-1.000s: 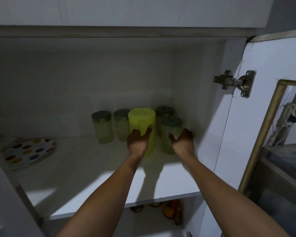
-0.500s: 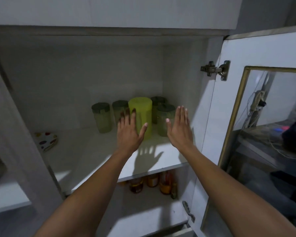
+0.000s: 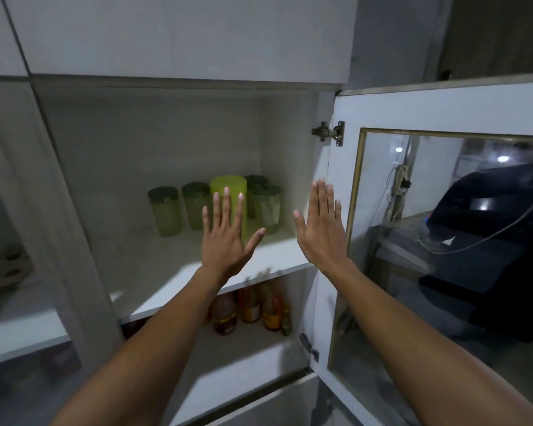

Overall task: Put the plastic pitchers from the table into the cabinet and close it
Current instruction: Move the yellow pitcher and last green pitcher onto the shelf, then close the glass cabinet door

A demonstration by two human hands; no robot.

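Observation:
A bright yellow-green pitcher [image 3: 228, 187] stands at the back of the upper cabinet shelf [image 3: 173, 272], among several pale green pitchers with dark lids [image 3: 165, 214]. My left hand [image 3: 226, 238] is raised in front of the shelf, fingers spread, holding nothing. My right hand [image 3: 320, 226] is also open and flat, near the cabinet's right side wall, close to the hinge edge of the open glass-paned door [image 3: 443, 241]. Neither hand touches a pitcher.
Several bottles of amber liquid [image 3: 250, 309] stand on the lower shelf. A metal hinge [image 3: 328, 132] sits at the door's top. To the left a closed glass door [image 3: 19, 241] shows dishes behind it. The open door's glass reflects a dark appliance.
Both hands let go of the pitchers and pulled back out of the cabinet with fingers spread. The view backed away, showing more of the door and lower shelf.

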